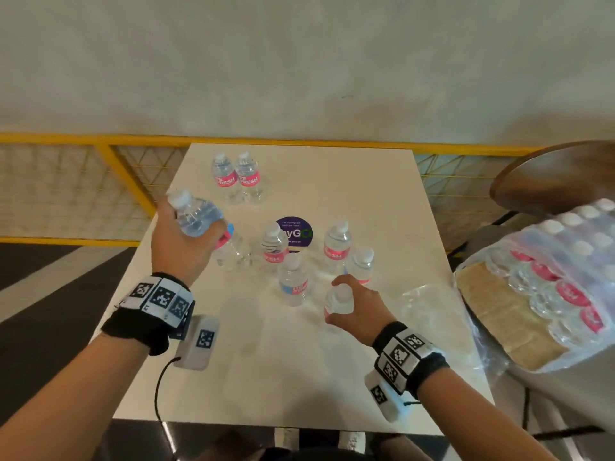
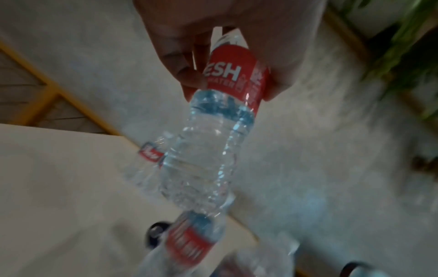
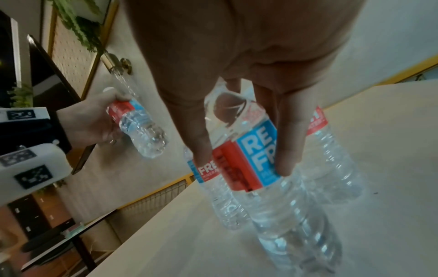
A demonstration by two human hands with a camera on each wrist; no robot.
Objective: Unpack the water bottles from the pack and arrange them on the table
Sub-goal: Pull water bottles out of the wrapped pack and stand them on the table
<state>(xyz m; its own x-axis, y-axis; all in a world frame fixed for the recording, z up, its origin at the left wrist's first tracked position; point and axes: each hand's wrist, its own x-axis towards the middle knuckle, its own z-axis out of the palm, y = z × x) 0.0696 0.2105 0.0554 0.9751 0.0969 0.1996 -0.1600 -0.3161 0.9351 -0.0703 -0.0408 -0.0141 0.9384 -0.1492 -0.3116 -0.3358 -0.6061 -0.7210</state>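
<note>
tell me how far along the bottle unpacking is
Partway. Several bottles already stand on the table, including a far pair. The left hand holds one bottle aloft; the right hand grips another. The pack still holds many.

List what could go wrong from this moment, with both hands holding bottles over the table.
1. The left hand grips a tilted bottle just above a standing bottle; lowering it could topple that one.
2. The right hand holds its bottle by fingertips near the top; such a grip may slip.
3. The cluster beside it stands close, so one bump could knock several over.
</note>
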